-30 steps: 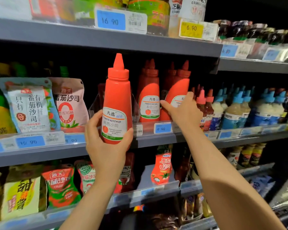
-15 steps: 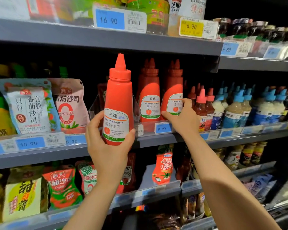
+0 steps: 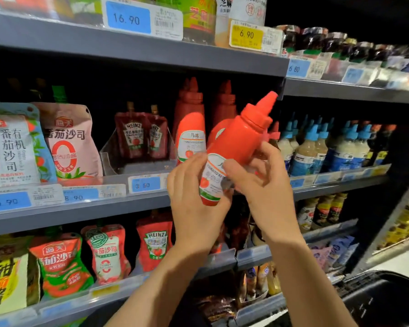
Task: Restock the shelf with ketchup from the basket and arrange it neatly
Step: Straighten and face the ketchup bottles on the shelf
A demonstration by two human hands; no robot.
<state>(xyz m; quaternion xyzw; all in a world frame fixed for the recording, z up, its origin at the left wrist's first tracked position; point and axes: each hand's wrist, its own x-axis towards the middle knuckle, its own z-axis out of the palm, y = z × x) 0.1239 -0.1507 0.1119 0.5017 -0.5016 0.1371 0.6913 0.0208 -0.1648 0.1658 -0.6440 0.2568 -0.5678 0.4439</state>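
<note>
A red ketchup squeeze bottle (image 3: pixel 237 142) with a white label and pointed cap is held in front of the middle shelf (image 3: pixel 80 208), tilted with its cap up and to the right. My left hand (image 3: pixel 194 204) grips its base from below. My right hand (image 3: pixel 262 185) holds its right side, fingers over the label. Behind it, two matching ketchup bottles (image 3: pixel 190 138) stand upright on the shelf, with more of them in the row behind. The dark basket (image 3: pixel 383 300) shows at the bottom right corner.
Heinz ketchup pouches (image 3: pixel 141 138) stand in a clear divider left of the bottles, and large tomato sauce pouches (image 3: pixel 69 142) farther left. Blue-capped dressing bottles (image 3: pixel 316 147) fill the shelf to the right. The upper shelf (image 3: pixel 151 57) overhangs closely. Pouches line the lower shelf.
The held bottle moved right and tipped from upright to slanted. My right hand left the shelved bottle and took hold of the held bottle.
</note>
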